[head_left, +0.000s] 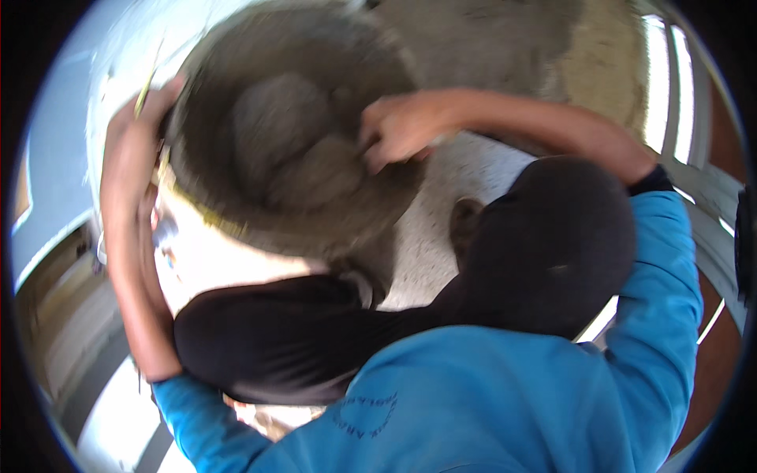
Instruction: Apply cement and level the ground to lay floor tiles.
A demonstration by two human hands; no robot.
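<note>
A round, mud-caked mortar bucket (197, 165) stands tilted in front of me, its open top facing me. Grey, wet-looking mortar (292, 130) lies heaped inside it. My left hand (150, 110) grips the bucket's left rim, with some fingers hidden behind the wall. At the opposite side, my right hand (402, 130) is curled over the right rim, its fingers bent toward the inside. Motion blurs both hands and the bucket.
My bent knees (552, 244) in dark trousers are close below the bucket. Beyond it on the right is a patch of wet grey mortar (481, 39) beside a tan surface (603, 67). White bars (670, 87) line the right edge. Pale speckled floor (426, 260) shows between my legs.
</note>
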